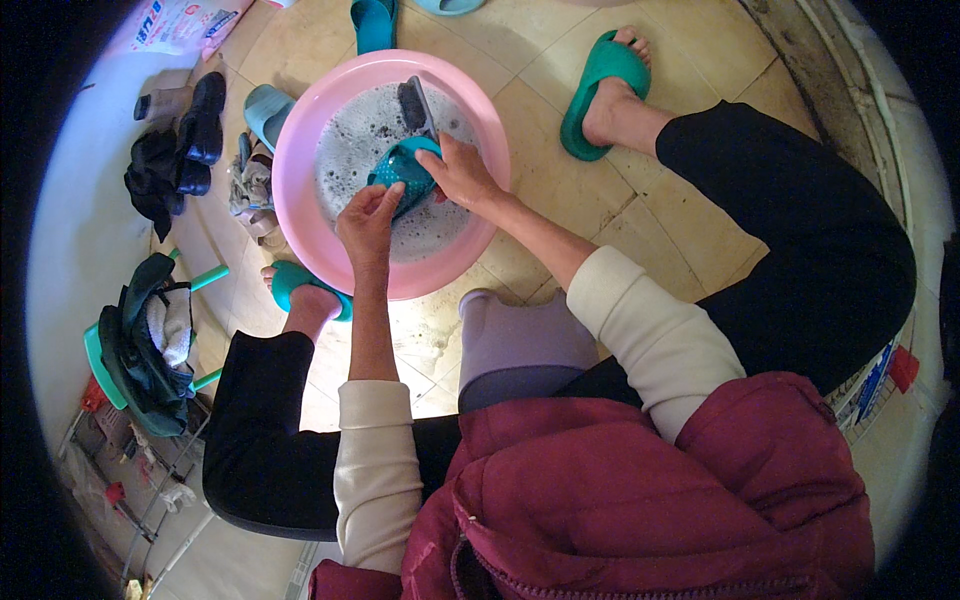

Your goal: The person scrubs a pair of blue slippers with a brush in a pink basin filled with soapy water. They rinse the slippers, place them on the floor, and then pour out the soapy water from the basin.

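Observation:
Over a pink plastic basin [292, 169] of foamy water, a teal slipper with a dotted surface [411, 176] is held between both hands. My left hand [371, 221] pinches its near-left edge between thumb and fingers. On the other side, my right hand [465, 172] grips the slipper with the thumb on top. A grey scrubbing brush with dark bristles [415, 105] lies just beyond; its handle runs down to my right fingers. Whether those fingers also hold the brush cannot be told. Part of the slipper is hidden by the hands.
Left of the basin are a light-blue slipper [268, 114], beige shoes [253, 184] and black shoes [202, 120]. Another teal slipper [375, 26] is beyond the rim. Clothes hang over a green stool [154, 345]. A lilac plastic stool [517, 337] stands between my legs.

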`<state>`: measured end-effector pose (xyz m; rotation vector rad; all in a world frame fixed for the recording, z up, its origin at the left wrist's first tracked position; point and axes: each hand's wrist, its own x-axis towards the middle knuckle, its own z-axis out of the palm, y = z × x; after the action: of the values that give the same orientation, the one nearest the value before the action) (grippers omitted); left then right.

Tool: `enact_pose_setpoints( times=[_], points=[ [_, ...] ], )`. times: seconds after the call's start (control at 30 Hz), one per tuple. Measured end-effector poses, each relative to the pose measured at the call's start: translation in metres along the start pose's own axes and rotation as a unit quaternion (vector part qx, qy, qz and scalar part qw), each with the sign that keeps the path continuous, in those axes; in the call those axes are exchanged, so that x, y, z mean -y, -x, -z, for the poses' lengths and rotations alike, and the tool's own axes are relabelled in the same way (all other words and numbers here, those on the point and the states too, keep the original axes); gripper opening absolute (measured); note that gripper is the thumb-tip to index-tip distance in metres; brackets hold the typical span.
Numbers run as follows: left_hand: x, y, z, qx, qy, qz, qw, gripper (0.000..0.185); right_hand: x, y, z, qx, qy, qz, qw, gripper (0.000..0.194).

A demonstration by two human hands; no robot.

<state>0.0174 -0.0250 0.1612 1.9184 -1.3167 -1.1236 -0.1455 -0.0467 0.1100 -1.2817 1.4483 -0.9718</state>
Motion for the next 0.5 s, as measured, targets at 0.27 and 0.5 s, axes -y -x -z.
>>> enact_pose_setpoints(
  times=[0.27, 0.5],
  points=[
    [-0.005, 0.008, -0.007, 0.103, 0.134, -0.038, 0.985, 0.020, 0.000, -0.017, 0.011, 0.020, -0.001, -0.056, 0.998, 0.039],
    [-0.010, 0.013, -0.013, 0.085, 0.153, -0.017, 0.984, 0.023, 0.006, -0.015, 0.018, 0.068, -0.050, -0.131, 0.988, 0.036]
  ],
)
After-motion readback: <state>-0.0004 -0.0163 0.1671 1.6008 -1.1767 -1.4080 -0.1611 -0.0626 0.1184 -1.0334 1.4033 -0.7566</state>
